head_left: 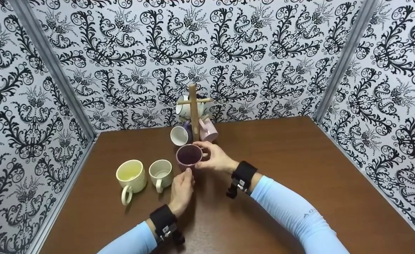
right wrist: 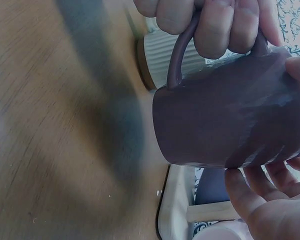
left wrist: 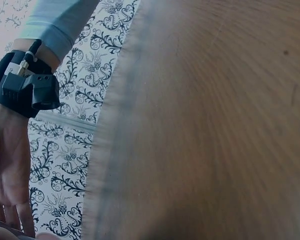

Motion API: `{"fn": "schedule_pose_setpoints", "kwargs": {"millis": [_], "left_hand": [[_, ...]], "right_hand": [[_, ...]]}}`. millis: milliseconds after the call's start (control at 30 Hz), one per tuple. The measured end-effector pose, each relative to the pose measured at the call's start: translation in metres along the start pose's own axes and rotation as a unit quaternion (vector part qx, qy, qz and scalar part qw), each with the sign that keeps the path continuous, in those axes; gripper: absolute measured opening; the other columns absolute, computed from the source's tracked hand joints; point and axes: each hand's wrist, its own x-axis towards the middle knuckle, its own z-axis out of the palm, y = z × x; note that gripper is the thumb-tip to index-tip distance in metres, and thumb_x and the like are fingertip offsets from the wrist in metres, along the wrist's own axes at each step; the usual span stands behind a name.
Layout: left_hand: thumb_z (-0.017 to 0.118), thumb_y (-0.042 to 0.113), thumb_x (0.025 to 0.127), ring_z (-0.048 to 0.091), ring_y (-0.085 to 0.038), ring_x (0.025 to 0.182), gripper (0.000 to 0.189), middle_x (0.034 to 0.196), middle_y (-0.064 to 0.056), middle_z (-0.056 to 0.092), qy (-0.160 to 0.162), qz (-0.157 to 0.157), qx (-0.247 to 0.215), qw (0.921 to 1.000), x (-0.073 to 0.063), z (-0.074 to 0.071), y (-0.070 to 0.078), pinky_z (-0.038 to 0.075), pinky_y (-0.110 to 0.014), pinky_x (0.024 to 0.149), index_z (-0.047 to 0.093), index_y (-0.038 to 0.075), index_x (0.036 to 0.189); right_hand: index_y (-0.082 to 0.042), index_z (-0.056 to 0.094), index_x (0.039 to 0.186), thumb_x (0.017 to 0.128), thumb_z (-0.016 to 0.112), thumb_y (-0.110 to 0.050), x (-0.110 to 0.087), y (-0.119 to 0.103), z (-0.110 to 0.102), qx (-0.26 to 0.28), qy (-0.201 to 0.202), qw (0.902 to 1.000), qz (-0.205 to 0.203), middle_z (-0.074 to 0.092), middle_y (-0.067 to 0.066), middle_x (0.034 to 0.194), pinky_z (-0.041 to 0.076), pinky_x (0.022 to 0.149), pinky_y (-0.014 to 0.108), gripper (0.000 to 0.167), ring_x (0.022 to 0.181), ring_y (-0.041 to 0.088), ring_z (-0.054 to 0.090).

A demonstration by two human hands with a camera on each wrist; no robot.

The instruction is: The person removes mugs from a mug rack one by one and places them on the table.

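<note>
- Patterned walls (head_left: 207, 38), white with black scrolls, filled the top and both sides of the frame.
- The brown worktop (head_left: 264, 148) took up the middle and bottom.
- Two pale blue sleeves (head_left: 292, 208) came in from the bottom edge, one left of centre and one lower right.
- A wooden stand (head_left: 193, 109) with a crosspiece rose just above the centre.
- The right hand (head_left: 217, 158), at the centre, held the mauve mug by its right side, thumb near and fingers farther round.
- The left hand (head_left: 182, 188), just below and left, had its fingers hooked through that mug's handle, as the right wrist view showed, thumb against the body.
- A pale yellow mug (head_left: 133, 180) stood upright left of centre, handle towards the lower left.
- The mauve mug (head_left: 189, 156) was at the centre, right below the stand, opening upward, between both hands.
- A cream mug (head_left: 161, 173) stood upright between the yellow one and the left hand.
- On the stand, a white ribbed mug (head_left: 182, 110) sat highest, a purple mug (head_left: 180, 135) lower left and a pink mug (head_left: 209, 131) lower right, tilted.
- Black straps (head_left: 244, 172) circled both wrists.
</note>
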Motion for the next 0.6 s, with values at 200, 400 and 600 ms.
{"fn": "schedule_pose_setpoints", "kwargs": {"millis": [200,400,600], "left_hand": [[0.044,0.026,0.119,0.033,-0.005,0.050,0.054,0.059,0.012,0.037,-0.015,-0.035,-0.033,0.9987,-0.001,0.001,-0.001,0.029,-0.020,0.052,0.039,0.021,0.066],[0.049,0.035,0.119,0.037,-0.005,0.050,0.056,0.059,0.013,0.040,-0.011,-0.012,-0.048,0.9987,0.002,-0.001,-0.021,0.031,-0.023,0.048,0.043,0.022,0.065],[0.052,0.042,0.118,0.042,-0.006,0.050,0.057,0.060,0.013,0.044,-0.004,-0.031,-0.052,0.9982,0.013,-0.001,-0.058,0.037,-0.026,0.047,0.048,0.022,0.065]], "right_hand": [[0.009,0.053,0.158,0.079,0.086,-0.011,0.001,0.003,0.004,-0.011,-0.005,0.9999,0.007,0.063,0.033,0.151,0.054,0.122,0.056,0.088,0.139,0.048,0.066],[0.007,0.054,0.158,0.079,0.085,-0.011,0.002,0.006,0.007,-0.020,-0.007,0.9995,0.025,0.067,0.029,0.151,0.051,0.124,0.052,0.086,0.140,0.045,0.066],[0.008,0.053,0.159,0.080,0.084,-0.011,0.002,0.010,0.011,-0.028,-0.008,0.9992,0.026,0.067,0.031,0.150,0.053,0.123,0.054,0.087,0.138,0.046,0.067]]}}
